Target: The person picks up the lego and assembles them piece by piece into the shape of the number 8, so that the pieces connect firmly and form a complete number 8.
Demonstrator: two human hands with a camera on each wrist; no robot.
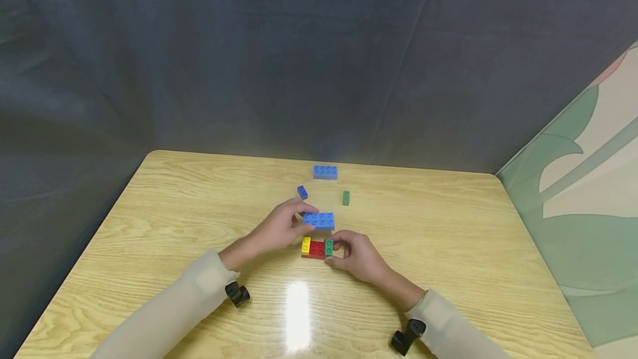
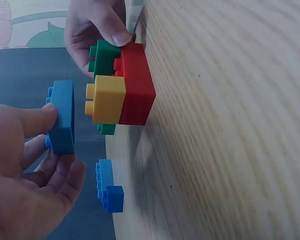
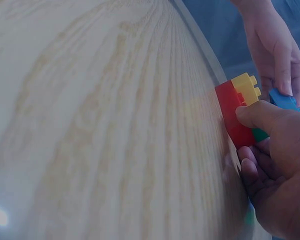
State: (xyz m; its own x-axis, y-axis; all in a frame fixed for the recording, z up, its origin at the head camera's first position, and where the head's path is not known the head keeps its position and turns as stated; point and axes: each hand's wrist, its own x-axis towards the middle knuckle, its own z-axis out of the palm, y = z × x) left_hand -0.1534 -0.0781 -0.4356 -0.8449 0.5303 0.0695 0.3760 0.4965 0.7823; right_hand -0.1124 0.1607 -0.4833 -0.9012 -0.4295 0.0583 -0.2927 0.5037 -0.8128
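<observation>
My left hand [image 1: 284, 223] pinches a light blue eight-stud brick [image 1: 319, 221] between thumb and fingers, held studs up above the table. Just in front of it is a red brick [image 1: 316, 249] with a small yellow brick [image 1: 306, 245] on its left end and a small green brick [image 1: 329, 247] on its right end. Red studs show between the two. My right hand [image 1: 360, 256] grips this stack at its green end, thumb on the near side. In the left wrist view the blue brick [image 2: 64, 117] is apart from the yellow brick [image 2: 110, 99].
Farther back on the wooden table [image 1: 199, 193] lie another light blue eight-stud brick [image 1: 325, 172], a small dark blue brick [image 1: 302, 192] and a small green brick [image 1: 346, 198]. A dark curtain [image 1: 299, 60] hangs behind the table, and a patterned panel [image 1: 588, 193] stands at the right.
</observation>
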